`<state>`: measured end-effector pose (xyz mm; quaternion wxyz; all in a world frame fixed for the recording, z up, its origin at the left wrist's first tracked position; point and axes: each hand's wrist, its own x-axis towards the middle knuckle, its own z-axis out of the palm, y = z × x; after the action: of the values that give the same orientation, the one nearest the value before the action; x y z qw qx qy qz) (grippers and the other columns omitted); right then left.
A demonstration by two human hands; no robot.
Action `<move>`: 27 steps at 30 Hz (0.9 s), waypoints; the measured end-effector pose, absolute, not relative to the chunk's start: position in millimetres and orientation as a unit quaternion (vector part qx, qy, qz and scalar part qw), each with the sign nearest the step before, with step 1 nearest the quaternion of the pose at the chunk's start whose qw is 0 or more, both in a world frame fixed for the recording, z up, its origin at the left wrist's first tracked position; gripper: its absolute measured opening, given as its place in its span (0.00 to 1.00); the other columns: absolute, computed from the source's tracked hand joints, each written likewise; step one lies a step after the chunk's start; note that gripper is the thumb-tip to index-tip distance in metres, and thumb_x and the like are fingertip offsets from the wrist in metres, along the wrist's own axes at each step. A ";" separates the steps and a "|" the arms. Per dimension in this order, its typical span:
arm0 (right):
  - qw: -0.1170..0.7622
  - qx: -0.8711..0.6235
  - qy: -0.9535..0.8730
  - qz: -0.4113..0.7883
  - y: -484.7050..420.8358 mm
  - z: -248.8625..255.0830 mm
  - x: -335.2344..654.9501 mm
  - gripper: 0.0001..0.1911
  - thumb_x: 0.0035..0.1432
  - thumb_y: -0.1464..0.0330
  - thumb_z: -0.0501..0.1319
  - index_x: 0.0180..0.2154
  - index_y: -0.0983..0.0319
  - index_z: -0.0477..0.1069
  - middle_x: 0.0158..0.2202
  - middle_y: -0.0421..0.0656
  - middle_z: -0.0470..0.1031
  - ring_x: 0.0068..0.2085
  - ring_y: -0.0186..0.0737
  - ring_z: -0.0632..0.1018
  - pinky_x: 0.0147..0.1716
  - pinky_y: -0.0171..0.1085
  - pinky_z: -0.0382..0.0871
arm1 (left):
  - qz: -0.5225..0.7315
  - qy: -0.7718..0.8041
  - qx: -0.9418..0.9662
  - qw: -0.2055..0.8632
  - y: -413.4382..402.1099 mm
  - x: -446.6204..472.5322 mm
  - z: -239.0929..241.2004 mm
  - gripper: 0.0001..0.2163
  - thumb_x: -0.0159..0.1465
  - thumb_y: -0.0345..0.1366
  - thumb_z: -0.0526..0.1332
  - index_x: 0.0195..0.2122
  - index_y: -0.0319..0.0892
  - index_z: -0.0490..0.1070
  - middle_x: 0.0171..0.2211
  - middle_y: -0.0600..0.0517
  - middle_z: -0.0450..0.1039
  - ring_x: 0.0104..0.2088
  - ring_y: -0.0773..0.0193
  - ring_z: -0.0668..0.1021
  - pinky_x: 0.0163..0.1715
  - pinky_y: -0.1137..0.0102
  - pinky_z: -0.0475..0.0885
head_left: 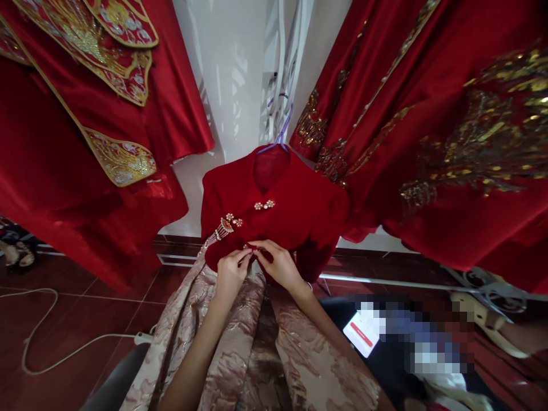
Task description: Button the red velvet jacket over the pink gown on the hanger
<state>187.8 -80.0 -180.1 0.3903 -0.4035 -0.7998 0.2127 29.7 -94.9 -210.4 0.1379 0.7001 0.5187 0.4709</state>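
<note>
Jacket of deep-red, velvety cloth (295,220), centre of the head view, on a thin purple hanger (282,137). We note a gold-and-pearl flower clasp (264,204) below its neck opening and a fan-shaped beaded ornament with a fringe (224,227) on its left side in the frame.

Both bare hands work at its lower front edge, just below centre. Left hand (231,271): thumb and fingers drawn into a narrow pinch. Right hand (277,265): thumb and forefinger arched, tips nearly meeting the left's. We take both to be gripping the edge around a small fastening; the fingertips mostly hide it, so its exact form we cannot tell.

Handling, by our judgement: light, soft cloth, limp at the hem, not slippery; beadwork stiffer, more fragile, likely to snag. Best hold is the cloth edge close beside a fastening, never the fringe.

Surroundings: pale pink brocade cloth with a raised pattern (319,348) across the lower centre, beneath the forearms; red satin garments with gold embroidery (171,97) upper left; red garments with gold sequins (454,74) upper right; lit phone screen (363,331) lower right.
</note>
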 end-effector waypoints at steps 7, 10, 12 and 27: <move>0.393 -0.392 -0.807 0.203 -81.5 -184.3 184.2 0.15 0.62 0.70 0.53 0.49 0.53 0.69 0.44 0.40 0.74 0.45 0.36 0.75 0.48 0.37 0.69 | 0.487 0.519 0.693 0.121 -90.5 24.3 -212.2 0.07 0.60 0.34 0.59 0.35 0.44 0.77 0.33 0.49 0.74 0.33 0.65 0.77 0.36 0.70 0.72; 0.393 -0.412 -0.799 0.194 -77.3 -193.2 182.9 0.15 0.60 0.71 0.53 0.49 0.55 0.67 0.45 0.42 0.73 0.47 0.38 0.74 0.49 0.39 0.68 | 0.485 0.512 0.695 0.141 -88.5 22.6 -215.4 0.05 0.59 0.33 0.60 0.35 0.43 0.75 0.35 0.50 0.71 0.34 0.66 0.76 0.35 0.71 0.73; 0.382 -0.447 -0.789 0.179 -73.2 -200.0 187.1 0.20 0.55 0.73 0.58 0.50 0.59 0.64 0.47 0.46 0.69 0.50 0.42 0.71 0.51 0.43 0.67 | 0.474 0.510 0.701 0.156 -88.5 21.2 -218.3 0.07 0.57 0.32 0.61 0.38 0.42 0.71 0.37 0.50 0.68 0.35 0.66 0.75 0.35 0.71 0.73; 0.443 -0.438 -0.759 0.190 -79.8 -154.7 216.4 0.26 0.55 0.60 0.61 0.52 0.59 0.57 0.52 0.50 0.64 0.53 0.46 0.69 0.54 0.50 0.65 | 0.451 0.548 0.696 0.107 -99.8 25.6 -206.7 0.06 0.58 0.37 0.62 0.36 0.44 0.68 0.35 0.50 0.69 0.38 0.62 0.72 0.39 0.68 0.70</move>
<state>216.4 -79.8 -154.7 0.4432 -0.4375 -0.7589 0.1904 25.6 -99.8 -206.7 0.1073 0.6963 0.5484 0.4505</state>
